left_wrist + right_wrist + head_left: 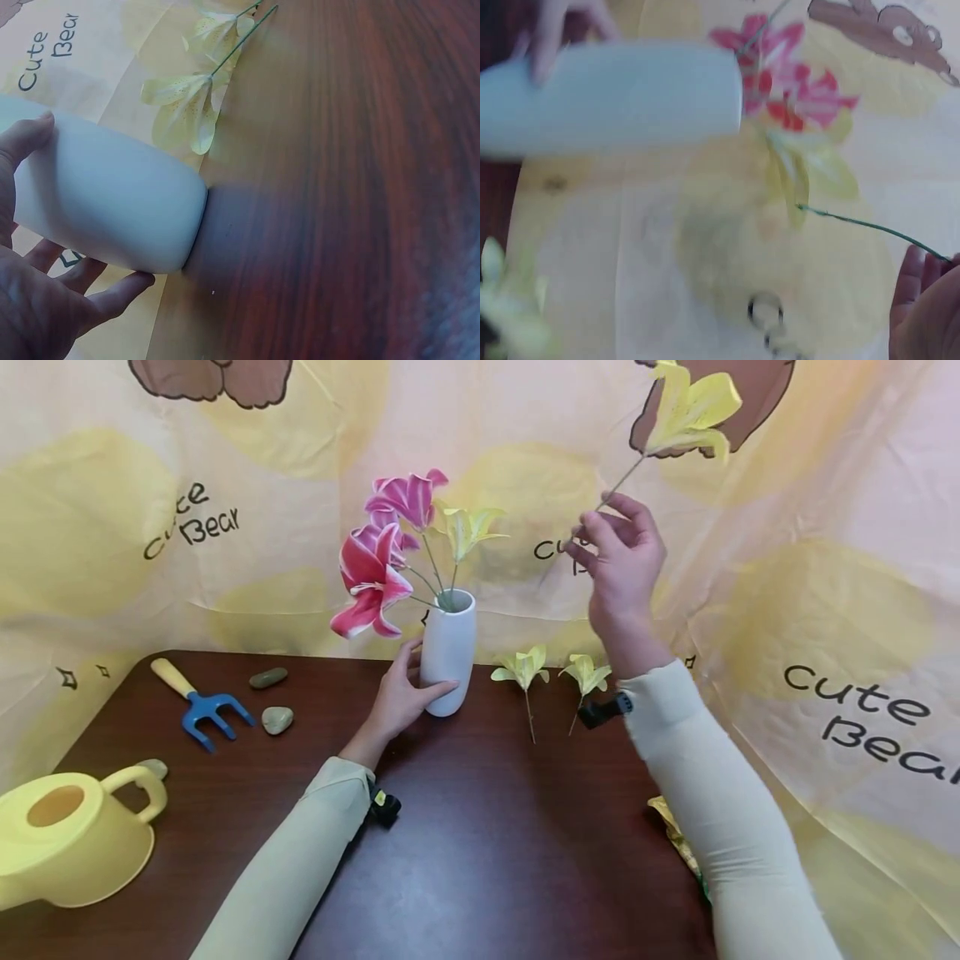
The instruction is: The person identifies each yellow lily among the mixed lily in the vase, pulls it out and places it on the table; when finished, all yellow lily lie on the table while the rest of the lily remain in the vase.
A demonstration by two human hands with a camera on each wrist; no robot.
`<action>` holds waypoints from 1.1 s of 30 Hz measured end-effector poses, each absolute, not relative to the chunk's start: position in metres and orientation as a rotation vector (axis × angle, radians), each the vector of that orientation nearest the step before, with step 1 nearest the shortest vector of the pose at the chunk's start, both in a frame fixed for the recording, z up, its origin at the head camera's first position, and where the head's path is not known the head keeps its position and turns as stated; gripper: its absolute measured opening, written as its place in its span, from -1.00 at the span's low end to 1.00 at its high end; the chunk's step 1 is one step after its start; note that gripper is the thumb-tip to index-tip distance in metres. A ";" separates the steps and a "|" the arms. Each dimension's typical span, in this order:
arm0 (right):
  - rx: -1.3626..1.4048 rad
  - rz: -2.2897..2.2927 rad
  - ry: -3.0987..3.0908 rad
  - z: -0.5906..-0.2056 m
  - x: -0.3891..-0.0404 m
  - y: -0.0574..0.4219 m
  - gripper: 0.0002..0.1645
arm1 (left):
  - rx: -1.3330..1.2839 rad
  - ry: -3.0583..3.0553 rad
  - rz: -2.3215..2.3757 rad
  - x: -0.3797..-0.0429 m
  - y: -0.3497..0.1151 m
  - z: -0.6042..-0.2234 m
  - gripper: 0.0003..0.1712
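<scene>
My left hand (399,695) holds the lower part of a white vase (450,652) near the table's back edge. In the left wrist view its thumb lies across one side of the vase (112,191) and its fingers are on the other. Pink lilies (372,581) and a yellow lily (467,533) stand in the vase, leaning outward. Raised to the right, my right hand (626,556) pinches the thin stem of another yellow lily (690,414), bloom upward. In the right wrist view, the green stem (862,223) projects from the fingers, its end apart from the vase.
Two yellow lilies (522,668) lie at the table's back edge, right of the vase. On the left are a blue hand fork (213,710), several stones (277,720) and a yellow watering can (75,843). A shiny packet (675,831) is partly hidden by the right sleeve.
</scene>
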State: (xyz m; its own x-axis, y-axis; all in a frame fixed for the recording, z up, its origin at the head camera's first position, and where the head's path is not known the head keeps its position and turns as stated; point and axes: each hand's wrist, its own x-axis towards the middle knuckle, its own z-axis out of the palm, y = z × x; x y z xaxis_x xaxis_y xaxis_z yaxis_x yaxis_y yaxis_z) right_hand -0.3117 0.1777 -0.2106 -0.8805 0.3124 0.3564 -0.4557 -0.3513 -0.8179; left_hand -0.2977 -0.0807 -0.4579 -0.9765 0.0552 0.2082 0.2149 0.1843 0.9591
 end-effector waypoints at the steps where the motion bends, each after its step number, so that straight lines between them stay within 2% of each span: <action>1: 0.169 2.237 -1.467 -0.212 -0.310 0.188 -0.64 | -0.268 -2.311 -1.910 -0.298 -0.081 -0.458 0.11; 7: -0.027 2.178 -1.867 -0.243 -0.298 0.258 -0.40 | -0.246 -2.318 -1.919 -0.297 -0.084 -0.458 0.10; 9: -0.080 2.152 -2.018 -0.261 -0.295 0.282 -0.37 | -0.237 -2.327 -1.917 -0.296 -0.084 -0.457 0.11; 15: -0.148 2.089 -2.356 -0.321 -0.294 0.346 -0.61 | -0.229 -2.335 -1.907 -0.295 -0.085 -0.457 0.12; 20: -0.234 2.019 -2.568 -0.364 -0.297 0.389 -0.67 | -0.230 -2.332 -1.903 -0.295 -0.085 -0.456 0.12; 26: -0.283 2.061 -2.721 -0.396 -0.297 0.415 -0.61 | -0.234 -2.328 -1.902 -0.295 -0.084 -0.455 0.12; 33: -0.308 2.019 -2.846 -0.414 -0.293 0.411 -0.41 | -0.240 -2.337 -1.919 -0.295 -0.081 -0.455 0.12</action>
